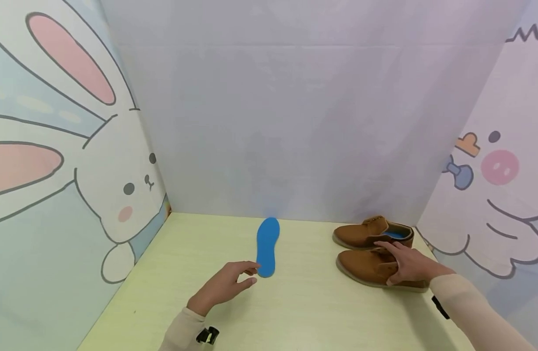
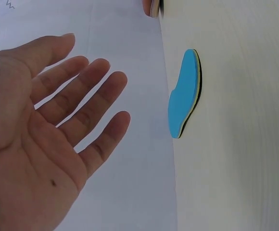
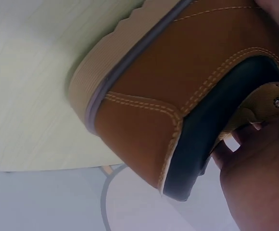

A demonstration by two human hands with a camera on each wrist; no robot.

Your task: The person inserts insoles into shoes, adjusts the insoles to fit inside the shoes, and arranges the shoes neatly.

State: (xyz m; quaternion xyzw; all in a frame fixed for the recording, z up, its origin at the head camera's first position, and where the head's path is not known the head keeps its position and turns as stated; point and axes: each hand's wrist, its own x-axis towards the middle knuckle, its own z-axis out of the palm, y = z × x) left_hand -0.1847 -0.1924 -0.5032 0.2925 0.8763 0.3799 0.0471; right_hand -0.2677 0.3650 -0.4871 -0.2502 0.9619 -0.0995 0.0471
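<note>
Our left hand (image 1: 225, 287) hovers with fingers (image 2: 89, 91) spread apart, tips just beside the blue insole (image 1: 267, 246) lying flat on the surface (image 1: 304, 312). Our right hand (image 1: 409, 263) grips the near brown shoe (image 1: 370, 268), fingers curled around its opening; the other shoe (image 1: 370, 233) sits just behind.

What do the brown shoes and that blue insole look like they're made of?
The shoes look like matte tan leather or suede with pale contrast stitching; the ribbed sole seems rubber or crepe. The insole looks like foam: smooth blue top over thin yellow and black layers at its edge. Exact materials stay uncertain.
</note>
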